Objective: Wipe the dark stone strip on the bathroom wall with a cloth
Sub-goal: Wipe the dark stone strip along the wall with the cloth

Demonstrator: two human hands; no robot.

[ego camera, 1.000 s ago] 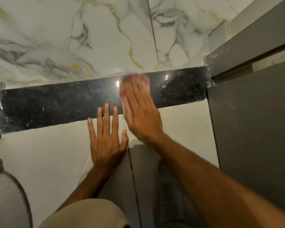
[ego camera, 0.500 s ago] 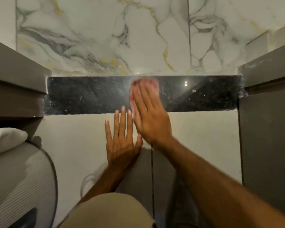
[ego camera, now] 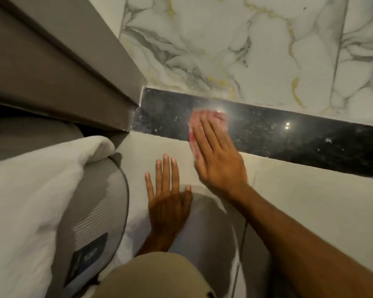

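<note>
Two bare hands are pressing against a bathroom wall, seen from above by a head camera. The right hand (ego camera: 216, 155) is lying flat with fingers spread, pinning a pink cloth (ego camera: 205, 123) against the dark stone strip (ego camera: 289, 140); the cloth is peeking out past the fingertips and along the thumb side. The left hand (ego camera: 167, 196) is resting open and empty, palm flat, on the pale tile (ego camera: 310, 203) just below the strip, seemingly bracing the body. The strip is running across the wall between white marble with grey and gold veins (ego camera: 246, 50) above and the pale tile below, ending on the left against a grey cabinet edge (ego camera: 95, 78). A white towel (ego camera: 37, 181) is lying over a ribbed grey object at lower left. The wiping step seems to be under way, with the cloth sitting in the strip's left part. White specks are showing on the stone on both sides of the cloth, so neither stretch is looking finished. The next move is likely calling for steady flat pressure while sliding the cloth along the strip, reaching into the corner by the cabinet, where specks are clustering
</note>
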